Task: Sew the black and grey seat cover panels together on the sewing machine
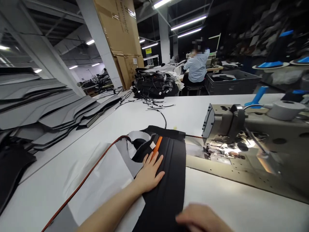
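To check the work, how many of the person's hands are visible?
2: the left hand flat on the black panel, the right hand at the picture's bottom edge.

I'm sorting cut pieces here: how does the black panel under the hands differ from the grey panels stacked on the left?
The black panel lies singly on the white table under the left hand, while the grey panels sit overlapped in a stack. The black panel is dark with an orange strip; the grey panels are paler with dark edges. Both are flat, cut sheet pieces.
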Motion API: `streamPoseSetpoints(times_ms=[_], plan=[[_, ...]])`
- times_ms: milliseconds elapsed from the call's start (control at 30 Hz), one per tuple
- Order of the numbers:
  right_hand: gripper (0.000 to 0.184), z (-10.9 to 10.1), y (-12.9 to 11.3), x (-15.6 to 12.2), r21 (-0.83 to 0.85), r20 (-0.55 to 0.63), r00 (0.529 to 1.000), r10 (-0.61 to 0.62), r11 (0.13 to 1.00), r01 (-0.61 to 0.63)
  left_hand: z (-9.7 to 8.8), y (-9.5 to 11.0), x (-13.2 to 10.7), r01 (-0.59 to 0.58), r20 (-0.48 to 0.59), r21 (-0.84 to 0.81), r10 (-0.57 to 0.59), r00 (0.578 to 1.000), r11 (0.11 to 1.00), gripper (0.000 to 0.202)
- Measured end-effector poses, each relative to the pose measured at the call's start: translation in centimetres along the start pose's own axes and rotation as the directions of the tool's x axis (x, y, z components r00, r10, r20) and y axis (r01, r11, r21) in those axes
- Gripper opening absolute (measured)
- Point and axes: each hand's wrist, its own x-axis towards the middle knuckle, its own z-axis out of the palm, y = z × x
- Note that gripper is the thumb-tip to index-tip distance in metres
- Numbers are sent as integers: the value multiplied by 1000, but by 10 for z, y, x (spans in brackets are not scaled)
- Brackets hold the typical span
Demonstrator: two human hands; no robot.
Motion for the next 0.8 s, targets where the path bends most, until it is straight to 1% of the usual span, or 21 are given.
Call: streamPoseSetpoints(times_ms=[33,67,100,133,167,200,233,267,367,433,467,533,567,633,667,733,767,800], plan=[[31,-5,13,16,19,2,1000,5,1000,-6,0,3,-8,11,31,-22,-10,999,1000,61],[35,-10,27,34,19,28,994,110,994,-111,0,6,-14,29,75,-53,-25,997,998,61],[37,-12,42,53,-61,34,980,195,979,-192,-1,9,-20,54,125,-86,-43,991,995,61],[41,-13,57,71,-199,31,949,313,933,-301,-2,12,-24,80,173,-115,-60,983,990,61],[48,-12,71,89,-337,10,886,464,836,-434,-2,16,-28,103,210,-136,-73,975,985,61],[56,-9,84,104,-376,-15,847,532,782,-498,-3,19,-30,120,235,-147,-83,968,982,62],[61,-3,96,116,-401,-26,820,572,745,-533,-3,22,-31,130,249,-147,-90,964,981,63],[66,3,104,125,-413,-29,803,596,724,-552,-4,24,-31,136,255,-143,-96,962,980,63],[69,22,114,136,-418,-30,800,599,720,-554,-6,27,-28,147,290,-131,-103,951,980,64],[66,27,114,136,-424,-38,806,591,720,-549,-8,27,-25,154,307,-129,-108,946,980,64],[62,25,115,135,-428,-45,808,587,720,-547,-8,27,-25,157,306,-130,-111,945,979,65],[53,15,120,135,-439,-81,804,589,703,-560,-9,26,-25,156,291,-135,-112,950,978,65],[50,8,126,136,-446,-111,795,597,685,-576,-9,27,-25,154,283,-139,-109,953,978,66],[50,-7,141,140,-457,-163,764,625,638,-620,-10,29,-26,151,275,-147,-107,956,978,66],[50,-15,149,142,-460,-167,747,644,619,-636,-11,30,-27,153,275,-152,-106,956,977,66],[45,-28,163,149,-468,-121,725,678,605,-644,-11,33,-28,162,277,-163,-113,954,973,67],[39,-33,168,153,-473,-84,723,686,611,-635,-11,33,-28,167,281,-168,-115,953,972,67],[32,-38,170,157,-479,-47,731,681,626,-615,-11,33,-28,168,289,-171,-114,951,971,67]])
